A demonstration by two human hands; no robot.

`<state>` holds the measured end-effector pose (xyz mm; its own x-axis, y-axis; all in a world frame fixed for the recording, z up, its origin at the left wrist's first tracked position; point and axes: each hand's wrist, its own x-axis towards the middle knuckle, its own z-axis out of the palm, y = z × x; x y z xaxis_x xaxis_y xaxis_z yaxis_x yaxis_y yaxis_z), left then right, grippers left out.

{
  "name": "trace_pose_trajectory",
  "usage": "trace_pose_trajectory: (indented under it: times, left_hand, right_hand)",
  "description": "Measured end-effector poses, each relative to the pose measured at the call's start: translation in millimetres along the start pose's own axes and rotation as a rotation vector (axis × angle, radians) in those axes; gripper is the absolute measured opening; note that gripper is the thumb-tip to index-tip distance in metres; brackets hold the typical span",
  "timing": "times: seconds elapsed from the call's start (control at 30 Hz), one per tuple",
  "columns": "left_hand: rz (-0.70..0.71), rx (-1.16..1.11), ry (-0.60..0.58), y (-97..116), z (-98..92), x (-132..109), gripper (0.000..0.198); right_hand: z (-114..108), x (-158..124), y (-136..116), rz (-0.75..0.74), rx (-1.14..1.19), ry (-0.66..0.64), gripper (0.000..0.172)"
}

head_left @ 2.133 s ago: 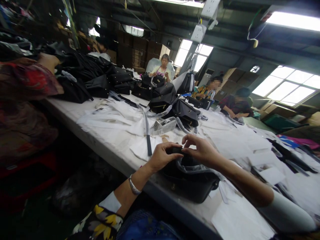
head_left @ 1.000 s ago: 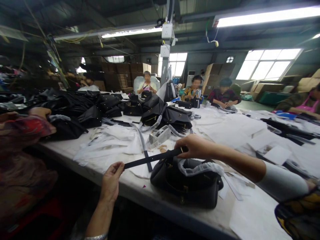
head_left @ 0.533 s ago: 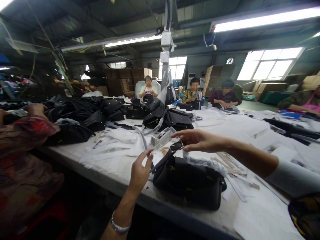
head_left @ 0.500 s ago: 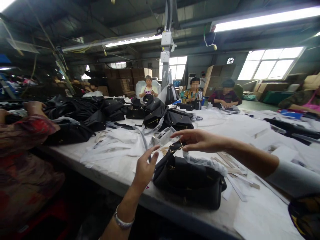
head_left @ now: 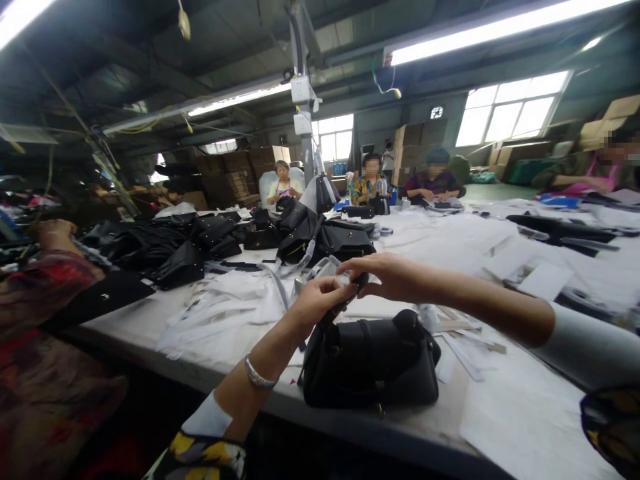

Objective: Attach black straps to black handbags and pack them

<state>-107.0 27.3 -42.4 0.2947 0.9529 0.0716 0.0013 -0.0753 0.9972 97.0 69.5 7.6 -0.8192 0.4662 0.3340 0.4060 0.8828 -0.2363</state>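
A black handbag (head_left: 370,363) stands on the white-covered table (head_left: 487,407) near its front edge. Its black strap (head_left: 341,309) rises from the bag's left end up to my hands. My left hand (head_left: 325,293), with a silver bangle at the wrist, pinches the strap between thumb and fingers. My right hand (head_left: 383,273) reaches in from the right, its fingers curled round the upper end of the same strap. The strap's buckle is hidden behind the fingers. Clear plastic wrap (head_left: 426,315) shows behind the bag's right end.
Black handbags (head_left: 345,239) lie heaped further back, with white sheets (head_left: 225,303) and paper strips (head_left: 463,357) about. At the left edge a co-worker's arm (head_left: 55,280) reaches over a black bag piece (head_left: 103,293). A post with sockets (head_left: 301,90) rises behind; several people sit across the table.
My left hand has moved up and right and closed on the strap. The strap is lifted, and the plastic wrap no longer lies across the bag's top. The view has shifted slightly.
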Motion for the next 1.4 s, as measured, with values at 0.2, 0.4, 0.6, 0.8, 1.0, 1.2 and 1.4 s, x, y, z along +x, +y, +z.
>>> trace_pose_trajectory:
  times: [0.2, 0.4, 0.6, 0.8, 1.0, 1.2, 1.4]
  left_hand:
    - [0.017, 0.050, 0.056, -2, 2.9, -4, 0.044]
    - [0.065, -0.016, 0.093, 5, 9.0, 3, 0.041]
    - [0.140, -0.232, 0.156, 2, 22.1, 17, 0.043]
    - [0.099, -0.078, 0.000, -15, 13.3, 5, 0.044]
    - [0.132, 0.001, 0.248, -58, -14.6, -49, 0.050]
    - [0.010, 0.075, 0.385, -105, 8.1, -107, 0.033]
    - [0.037, 0.053, 0.370, -101, 6.6, -100, 0.019]
  right_hand:
    - [11, -30, 31, 0.032, -0.178, 0.109, 0.064]
    - [26, -44, 52, 0.356, 0.045, -0.120, 0.071]
    - [2, -37, 66, 0.594, -0.048, 0.102, 0.025]
    - [14, -50, 12, 0.373, -0.302, 0.557, 0.052]
    - [74, -62, -59, 0.219, 0.119, 0.226, 0.021]
    - [111, -54, -70, 0.456, 0.259, 0.010, 0.038]
    - [134, -52, -74, 0.496, 0.305, 0.129, 0.030]
